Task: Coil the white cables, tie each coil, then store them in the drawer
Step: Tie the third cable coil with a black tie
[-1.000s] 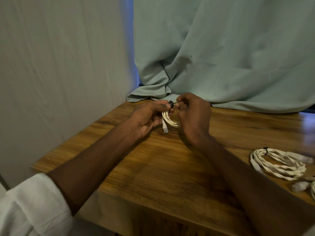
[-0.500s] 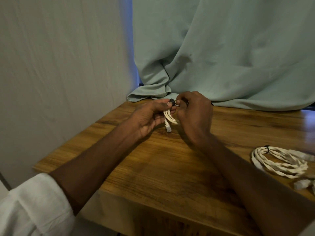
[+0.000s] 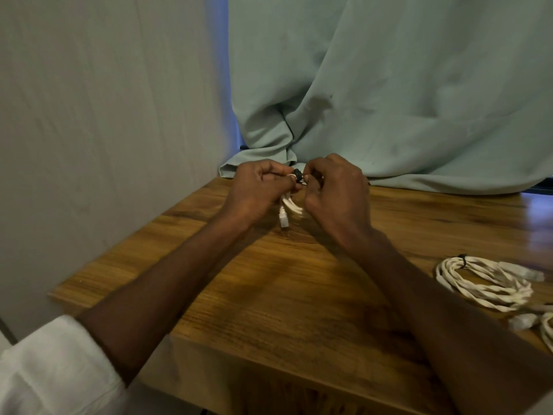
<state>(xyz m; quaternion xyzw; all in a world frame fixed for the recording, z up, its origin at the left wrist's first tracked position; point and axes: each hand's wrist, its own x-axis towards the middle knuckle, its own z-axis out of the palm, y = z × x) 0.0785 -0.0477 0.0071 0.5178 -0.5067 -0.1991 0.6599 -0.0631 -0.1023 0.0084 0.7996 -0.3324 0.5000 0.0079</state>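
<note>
Cable (image 3: 288,205) hangs in a small white coil between my two hands, raised just above the wooden table (image 3: 299,295) near its far edge, one plug (image 3: 283,219) dangling toward the wood. At the top of the coil sits a black tie (image 3: 297,174). My left hand (image 3: 257,190) has its fingers curled round the loops and pinches them together just under the tie; my right hand (image 3: 335,190) pinches the tie's loose end, fingers curled in tight.

To do this well I judge I should keep the left pinch firm so the loops stay stacked, and pull the tie's end straight away from the coil and not sideways, so it cinches snug without dragging a loop out. The plug ought to stay outside the bundle. I cannot tell whether the tie is fully fastened yet; my fingers hide most of it.

Compared with a second ago, my hands have drawn closer and risen a little, and less of the coil shows between them; the plug hangs in much the same place.

Off to my right, well apart, a bigger coil (image 3: 484,283) lies flat on the table, already bound with its own dark tie (image 3: 463,260). A bit of another cable (image 3: 547,329) shows at the right edge. Behind the table hangs a pale green curtain (image 3: 389,85). No drawer is in view.
</note>
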